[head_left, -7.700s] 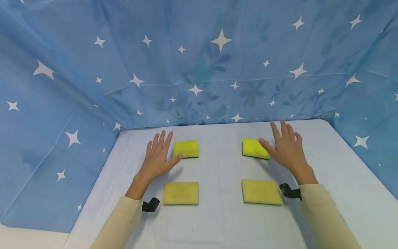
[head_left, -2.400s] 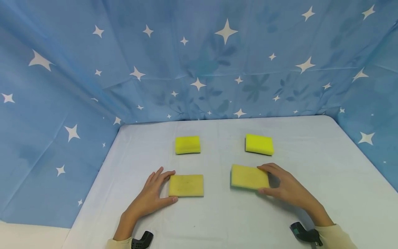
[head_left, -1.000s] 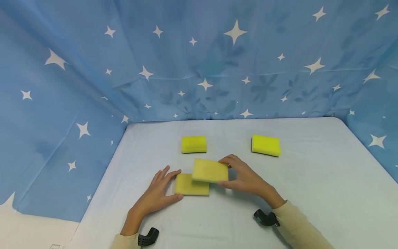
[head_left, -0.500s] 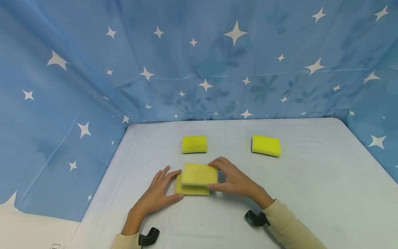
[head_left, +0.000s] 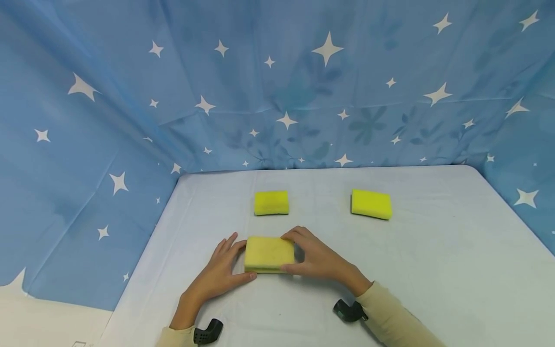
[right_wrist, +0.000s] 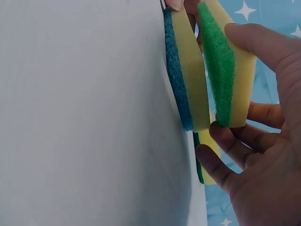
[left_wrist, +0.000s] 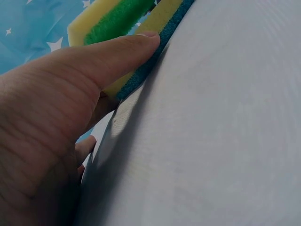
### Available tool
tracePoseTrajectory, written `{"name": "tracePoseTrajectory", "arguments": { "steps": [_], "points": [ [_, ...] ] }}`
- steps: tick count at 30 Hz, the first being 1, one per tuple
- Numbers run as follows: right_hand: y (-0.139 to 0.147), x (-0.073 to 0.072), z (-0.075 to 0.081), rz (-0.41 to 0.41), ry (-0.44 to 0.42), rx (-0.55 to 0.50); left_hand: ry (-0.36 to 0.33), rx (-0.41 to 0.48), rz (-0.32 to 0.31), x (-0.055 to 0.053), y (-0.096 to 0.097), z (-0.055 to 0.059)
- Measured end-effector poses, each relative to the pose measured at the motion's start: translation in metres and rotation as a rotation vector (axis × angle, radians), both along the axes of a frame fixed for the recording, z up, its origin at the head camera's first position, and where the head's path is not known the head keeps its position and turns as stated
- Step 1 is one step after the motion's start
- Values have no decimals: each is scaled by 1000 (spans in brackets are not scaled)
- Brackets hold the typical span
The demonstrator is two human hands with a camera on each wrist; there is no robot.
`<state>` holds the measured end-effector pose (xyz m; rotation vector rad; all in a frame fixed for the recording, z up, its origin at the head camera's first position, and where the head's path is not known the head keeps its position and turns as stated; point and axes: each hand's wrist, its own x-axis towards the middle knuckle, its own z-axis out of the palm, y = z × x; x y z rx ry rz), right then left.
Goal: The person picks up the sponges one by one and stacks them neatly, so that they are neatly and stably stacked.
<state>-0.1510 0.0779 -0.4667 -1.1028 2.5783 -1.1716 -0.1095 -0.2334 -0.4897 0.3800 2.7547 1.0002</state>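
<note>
My right hand [head_left: 321,259] pinches a yellow sponge [head_left: 269,251] with a green scouring underside, thumb at its near edge and fingers at the far edge. Directly below it lies another yellow sponge [right_wrist: 192,70], whose blue scouring side [right_wrist: 176,70] faces the table. A narrow gap shows between the two in the right wrist view. My left hand [head_left: 217,273] holds the lower sponge at its left end, thumb in front and index finger behind. From the head view, the upper sponge hides most of the lower one.
Two more yellow sponges lie farther back on the white-covered table [head_left: 433,270]: the back-left sponge [head_left: 271,202] and the back-right sponge [head_left: 371,204]. A blue star-patterned curtain [head_left: 277,86] stands behind the table and along its sides.
The right hand has carried its sponge leftward from the right side of the table, then lowered it over the other sponge. The left hand came down to the lower sponge earlier and has stayed there.
</note>
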Motion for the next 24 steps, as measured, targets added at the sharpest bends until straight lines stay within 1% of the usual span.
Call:
{"name": "tracePoseTrajectory", "arguments": {
  "steps": [7, 18, 24],
  "points": [
    [-2, 1, -3, 8, 23, 24, 17, 1, -5, 1, 0, 0],
    [-6, 4, -1, 0, 60, 84, 32, -9, -15, -1, -1, 1],
    [-7, 6, 0, -8, 62, 115, 17, -6, -7, -1, -1, -1]
  ]
}}
